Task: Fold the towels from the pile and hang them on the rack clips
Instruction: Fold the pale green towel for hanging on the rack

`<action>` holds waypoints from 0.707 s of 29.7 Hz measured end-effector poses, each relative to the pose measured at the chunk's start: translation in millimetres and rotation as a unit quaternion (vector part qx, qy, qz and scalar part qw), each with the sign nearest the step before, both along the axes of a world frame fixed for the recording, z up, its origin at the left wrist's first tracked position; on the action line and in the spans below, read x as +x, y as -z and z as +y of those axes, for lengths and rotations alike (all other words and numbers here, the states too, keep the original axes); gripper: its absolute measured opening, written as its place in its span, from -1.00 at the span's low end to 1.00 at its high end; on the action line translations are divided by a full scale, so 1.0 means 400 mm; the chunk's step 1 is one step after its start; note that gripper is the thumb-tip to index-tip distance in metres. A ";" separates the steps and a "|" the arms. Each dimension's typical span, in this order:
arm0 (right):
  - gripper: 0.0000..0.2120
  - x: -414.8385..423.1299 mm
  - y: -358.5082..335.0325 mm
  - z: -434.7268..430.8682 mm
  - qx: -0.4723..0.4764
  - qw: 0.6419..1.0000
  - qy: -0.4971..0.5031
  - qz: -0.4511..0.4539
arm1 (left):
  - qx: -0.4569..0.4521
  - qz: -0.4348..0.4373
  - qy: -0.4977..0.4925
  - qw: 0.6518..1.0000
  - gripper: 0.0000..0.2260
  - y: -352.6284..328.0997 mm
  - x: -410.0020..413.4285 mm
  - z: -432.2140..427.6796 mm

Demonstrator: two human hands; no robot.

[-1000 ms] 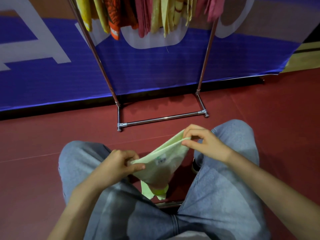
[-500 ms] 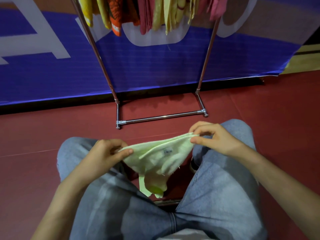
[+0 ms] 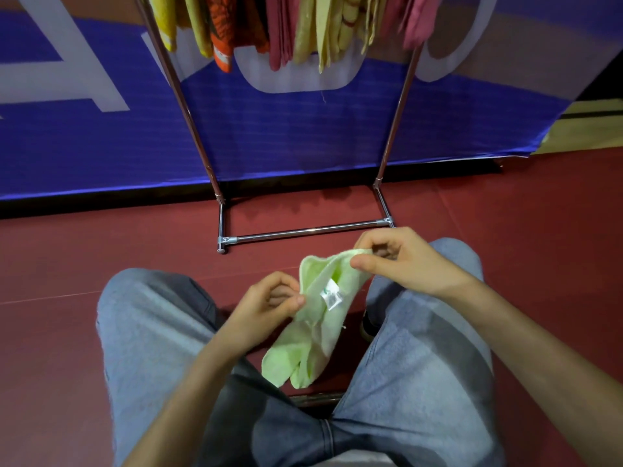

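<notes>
The likeliest slip is the fold coming undone: the towel point(image 3: 320, 321) is held by fingertip pinches alone, so if either lets go while the layers are being lined up, the loose lower end would probably drop to the red floor point(image 3: 50, 332). A lopsided fold could also make it bunch when it goes up on the rack point(image 3: 303, 231), whose clips are cut off at the top of the view. The left hand point(image 3: 266, 308) nips the towel's left edge with thumb and curled fingers; the right hand point(image 3: 404, 261) pinches the upper end between thumb and forefinger, other fingers loosely bent. The towel hangs in the air between the 2 hands, over the gap between the knees point(image 3: 151, 315). It is pale green, soft and limp, doubled lengthways, with a small white label point(image 3: 332, 294) facing up and 2 rounded flaps dangling at the bottom.
</notes>
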State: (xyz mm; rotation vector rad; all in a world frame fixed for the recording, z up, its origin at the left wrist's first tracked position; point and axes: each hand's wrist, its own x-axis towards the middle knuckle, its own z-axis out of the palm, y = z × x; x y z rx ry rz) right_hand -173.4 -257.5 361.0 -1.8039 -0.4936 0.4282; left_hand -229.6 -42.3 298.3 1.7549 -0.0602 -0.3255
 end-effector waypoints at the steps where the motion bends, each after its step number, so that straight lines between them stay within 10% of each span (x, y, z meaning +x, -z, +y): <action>1: -0.87 0.001 -0.006 -0.001 0.000 1.000 0.001 -0.001 | -0.014 0.005 0.005 1.000 -0.84 0.002 -0.002 -0.009; 21: -0.79 0.003 0.059 -0.040 -0.058 0.982 0.176 -0.027 | 0.146 -0.067 -0.111 0.981 -0.81 -0.075 0.017 0.053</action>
